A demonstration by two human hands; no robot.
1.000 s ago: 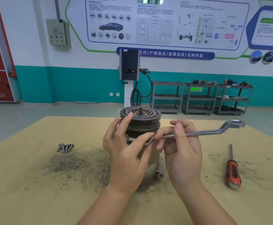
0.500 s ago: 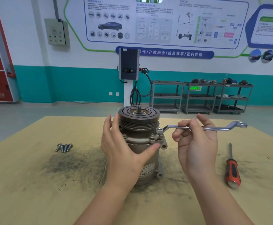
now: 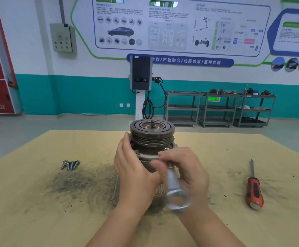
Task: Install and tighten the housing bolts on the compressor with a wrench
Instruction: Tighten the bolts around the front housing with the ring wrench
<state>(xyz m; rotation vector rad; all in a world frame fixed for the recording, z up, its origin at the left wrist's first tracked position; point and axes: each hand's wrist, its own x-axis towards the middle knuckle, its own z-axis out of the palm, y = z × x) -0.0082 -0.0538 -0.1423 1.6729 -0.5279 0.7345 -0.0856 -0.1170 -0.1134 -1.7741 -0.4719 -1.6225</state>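
Note:
The grey compressor point(image 3: 152, 139) stands upright on the tan table point(image 3: 38, 202), its grooved pulley on top. My left hand point(image 3: 134, 168) presses flat against its left side, fingers straight. My right hand point(image 3: 186, 173) grips the shaft of a silver ring wrench point(image 3: 173, 189), blurred by motion. The wrench's free ring end points toward me; its far end is at the housing flange, hidden by my fingers. A bolt head point(image 3: 166, 149) shows on the flange just above my right hand. Several loose bolts point(image 3: 70, 164) lie in a row to the left.
A red-handled screwdriver point(image 3: 253, 189) lies on the table to the right. Dark metal dust point(image 3: 77, 182) is smeared left of the compressor. Beyond the table stand a charging post point(image 3: 140, 90) and grey shelving carts point(image 3: 218, 109).
My right hand has swung the wrench round from pointing right to pointing toward me. My left hand has stayed on the compressor's side.

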